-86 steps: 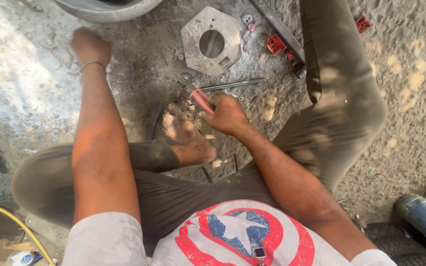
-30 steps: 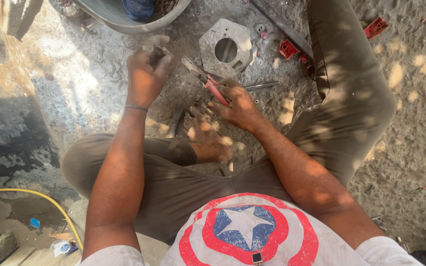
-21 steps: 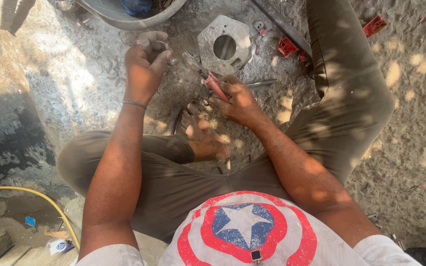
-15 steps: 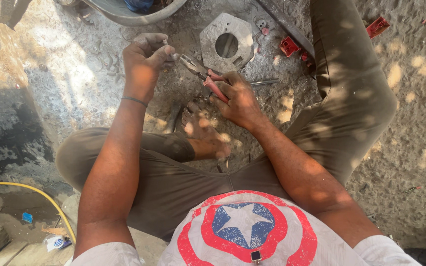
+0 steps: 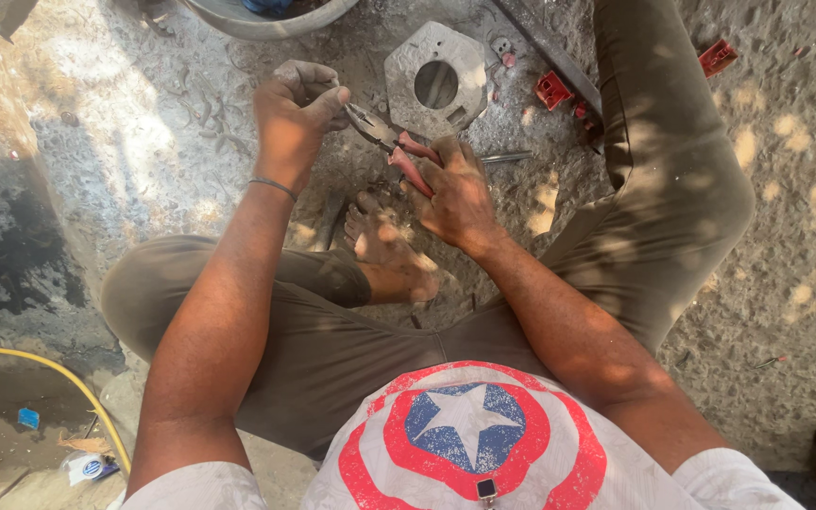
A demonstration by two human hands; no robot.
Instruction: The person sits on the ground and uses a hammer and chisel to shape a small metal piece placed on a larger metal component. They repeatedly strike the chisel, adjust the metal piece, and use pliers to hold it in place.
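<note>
Your right hand (image 5: 455, 194) is wrapped around the red handles of the pliers (image 5: 391, 142), its grip closed on them, just below the octagonal metal plate (image 5: 436, 71) that lies on the gritty floor (image 5: 96, 113). The pliers' nose points up and left from that plate toward your left hand (image 5: 295, 113). Your left hand's grip is pinched tight at the pliers' tip, to the left of the plate; what it pinches is too small to tell. Your bare foot (image 5: 384, 246) rests below the plate, just under both hands. Red plastic pieces (image 5: 553, 90) lie to the right of the plate, and a metal basin (image 5: 266, 14) sits above and left of it.
</note>
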